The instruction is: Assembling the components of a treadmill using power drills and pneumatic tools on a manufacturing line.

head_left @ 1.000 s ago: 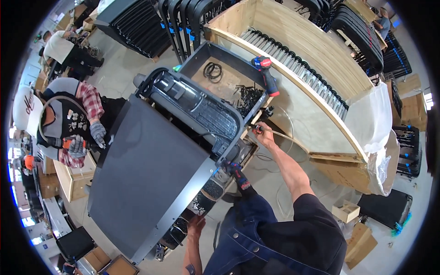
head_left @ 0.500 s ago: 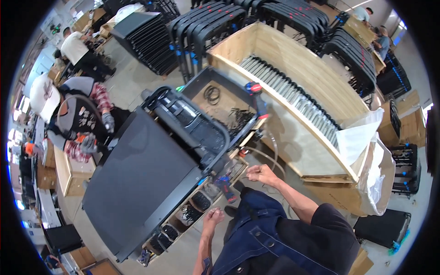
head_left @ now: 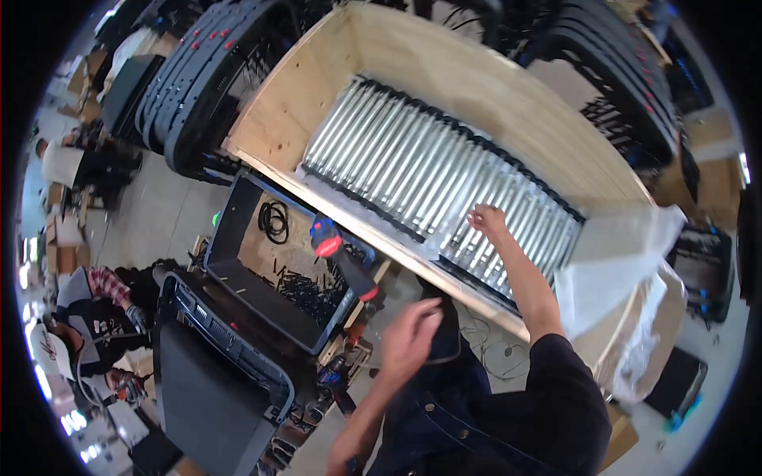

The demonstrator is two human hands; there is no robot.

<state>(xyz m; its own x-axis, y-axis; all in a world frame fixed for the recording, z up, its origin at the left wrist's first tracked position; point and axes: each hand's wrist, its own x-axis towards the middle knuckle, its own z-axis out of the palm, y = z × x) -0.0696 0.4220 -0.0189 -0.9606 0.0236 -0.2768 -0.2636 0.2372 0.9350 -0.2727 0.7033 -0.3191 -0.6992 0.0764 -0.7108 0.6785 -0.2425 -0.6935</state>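
I'm in a workshop: a plywood crate (head_left: 333,103) of metal tubes (head_left: 429,174), stacked black frames (head_left: 198,87), a parts bin (head_left: 238,238).

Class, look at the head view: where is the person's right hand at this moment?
The right hand is right of centre, reaching into the long wooden crate and resting on the row of silver metal tubes.

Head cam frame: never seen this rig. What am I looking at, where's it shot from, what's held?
One fisheye camera on a person's head, looking down; straight edges bend near the rim. No robot, just bare hands. The right hand reaches into a long wooden crate and rests on a row of silvery metal tubes. The left hand hangs open in mid-air above the floor, holding nothing. Below left sits a dark open-topped bin with black cable and small parts, a red-and-blue power tool on its edge. Another person sits far left.
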